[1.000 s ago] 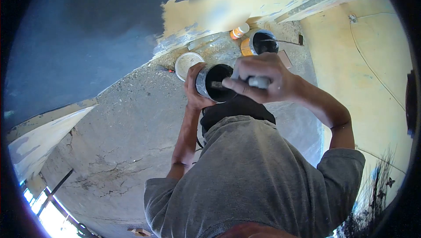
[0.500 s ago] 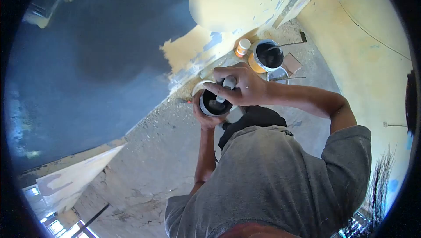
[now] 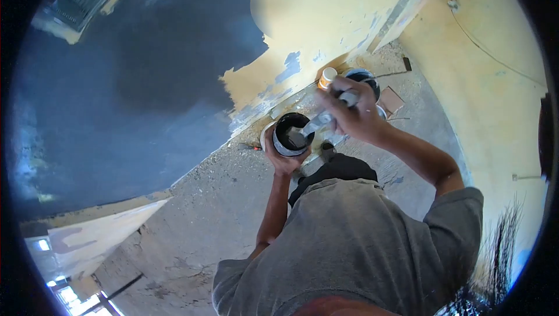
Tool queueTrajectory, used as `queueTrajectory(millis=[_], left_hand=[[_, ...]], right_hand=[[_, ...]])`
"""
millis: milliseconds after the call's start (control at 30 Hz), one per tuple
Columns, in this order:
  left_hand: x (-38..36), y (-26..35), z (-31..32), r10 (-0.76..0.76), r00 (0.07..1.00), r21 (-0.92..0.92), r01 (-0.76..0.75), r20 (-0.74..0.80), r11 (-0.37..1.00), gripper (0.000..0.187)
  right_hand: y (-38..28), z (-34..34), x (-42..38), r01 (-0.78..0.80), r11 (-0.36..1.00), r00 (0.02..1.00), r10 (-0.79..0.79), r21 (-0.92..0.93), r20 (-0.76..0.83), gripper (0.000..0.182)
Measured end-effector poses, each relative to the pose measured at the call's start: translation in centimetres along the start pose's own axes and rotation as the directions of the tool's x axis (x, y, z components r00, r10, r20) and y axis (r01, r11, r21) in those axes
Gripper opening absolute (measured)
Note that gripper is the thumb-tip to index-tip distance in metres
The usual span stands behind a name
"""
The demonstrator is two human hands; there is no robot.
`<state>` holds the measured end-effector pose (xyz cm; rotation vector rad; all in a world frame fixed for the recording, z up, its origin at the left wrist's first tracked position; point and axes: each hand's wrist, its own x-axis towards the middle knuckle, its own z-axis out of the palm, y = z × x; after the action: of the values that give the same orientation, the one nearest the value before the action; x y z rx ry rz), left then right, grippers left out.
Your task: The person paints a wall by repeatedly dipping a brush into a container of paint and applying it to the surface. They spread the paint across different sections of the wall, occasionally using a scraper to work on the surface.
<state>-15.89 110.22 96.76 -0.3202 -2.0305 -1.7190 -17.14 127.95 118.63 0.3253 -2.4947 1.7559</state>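
Observation:
My left hand [image 3: 284, 159] is wrapped round the near side of a small round pot [image 3: 289, 152] with dark paint inside. In my right hand [image 3: 360, 115] is a brush [image 3: 319, 121] with a pale handle, held to the right of the pot. The brush slants down leftwards, and its bristle end lies within the pot's mouth. My right fingers are slightly blurred and closed round the handle.
Behind my right hand stand a bucket [image 3: 372, 81] of dark paint and a white-capped orange container [image 3: 328, 76]. A brown cardboard piece [image 3: 392, 100] lies on the floor. The wall [image 3: 174, 60] ahead is partly dark grey, partly yellow.
My right hand has moved right, away from above the pot, drawing the brush handle with it and tilting it. My left hand and the pot have shifted slightly right in view.

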Motion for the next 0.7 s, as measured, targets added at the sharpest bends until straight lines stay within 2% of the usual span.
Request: queueTrajectory(millis=[67,100,167,200,233,267,333,367,400,433,467,500,533,567,600,633,700], left_hand=[[0.2,-0.7,-0.1,-0.077,0.997,-0.101,0.078,0.015,0.992,0.090],[0.5,-0.8,-0.4,-0.042,0.999,-0.010,0.042,-0.006,0.999,0.090],[0.6,-1.3,-0.8,-0.076,0.996,0.003,0.076,-0.055,0.997,0.090],[0.6,-1.5,-1.0,-0.104,0.991,0.011,0.105,-0.083,0.994,0.090],[0.8,-1.9,-1.3,-0.039,0.991,0.044,0.045,-0.131,0.998,0.091],[1.1,-2.2,-1.6,-0.052,0.988,0.041,0.058,-0.143,0.997,0.091],[1.9,-2.6,-2.7,0.011,0.988,0.034,-0.006,-0.152,0.999,0.091],[2.4,-2.2,-3.2,0.068,0.986,0.114,-0.051,-0.151,0.992,0.092],[2.8,-1.7,-3.9,0.061,0.985,0.113,-0.043,-0.161,0.993,0.092],[3.3,-1.2,-4.6,0.143,0.979,0.180,-0.116,-0.143,0.977,0.089],[3.5,-1.1,-5.1,0.223,0.968,0.247,-0.189,-0.118,0.950,0.086],[3.7,-1.4,-5.4,0.298,0.948,0.275,-0.257,-0.117,0.926,0.087],[3.7,-1.3,-5.7,0.295,0.948,0.275,-0.254,-0.120,0.927,0.087],[3.7,-1.1,-5.9,0.300,0.949,0.299,-0.260,-0.097,0.918,0.089],[3.7,-0.9,-6.0,0.304,0.950,0.321,-0.266,-0.074,0.909,0.090],[3.6,-1.0,-6.1,0.304,0.949,0.316,-0.266,-0.079,0.911,0.090],[3.1,-1.1,-6.2,0.297,0.953,0.334,-0.261,-0.059,0.906,0.091]], right_hand=[[-2.2,-0.6,-0.5,-0.084,0.983,0.986,0.106,0.165,-0.127,0.029],[-2.6,-1.1,-0.3,-0.081,0.984,0.990,0.099,0.162,-0.105,0.029],[-3.0,-2.1,-0.2,-0.196,0.923,0.963,0.245,0.330,-0.115,0.025],[-2.8,-2.4,-0.1,-0.204,0.924,0.964,0.247,0.323,-0.100,0.025],[-2.4,-2.7,0.3,-0.232,0.896,0.958,0.277,0.380,-0.068,0.021],[-2.2,-3.0,0.4,-0.264,0.862,0.951,0.308,0.432,-0.034,0.018],[-2.7,-3.5,0.3,-0.325,0.880,0.935,0.353,0.345,-0.021,0.018],[-3.4,-3.7,0.2,-0.329,0.926,0.943,0.331,0.186,0.019,0.019],[-4.2,-3.8,0.2,-0.316,0.948,0.947,0.314,0.024,0.061,0.019],[-4.9,-4.0,0.3,-0.334,0.940,0.938,0.338,-0.064,0.070,0.022],[-5.8,-4.2,0.7,-0.335,0.940,0.937,0.340,-0.071,0.078,0.022],[-6.7,-4.3,1.4,-0.388,0.874,0.887,0.441,-0.292,0.139,0.023],[-7.1,-4.3,1.8,-0.404,0.766,0.821,0.544,-0.500,0.171,0.025],[-6.6,-4.3,1.5,-0.402,0.765,0.821,0.544,-0.504,0.171,0.025],[-5.4,-4.1,1.2,-0.136,0.786,0.883,0.373,-0.604,0.286,0.028],[-4.5,-3.9,1.0,0.139,0.741,0.885,0.205,-0.657,0.418,0.031],[-4.3,-2.2,0.2,0.136,0.704,0.875,0.245,-0.697,0.418,0.032]])
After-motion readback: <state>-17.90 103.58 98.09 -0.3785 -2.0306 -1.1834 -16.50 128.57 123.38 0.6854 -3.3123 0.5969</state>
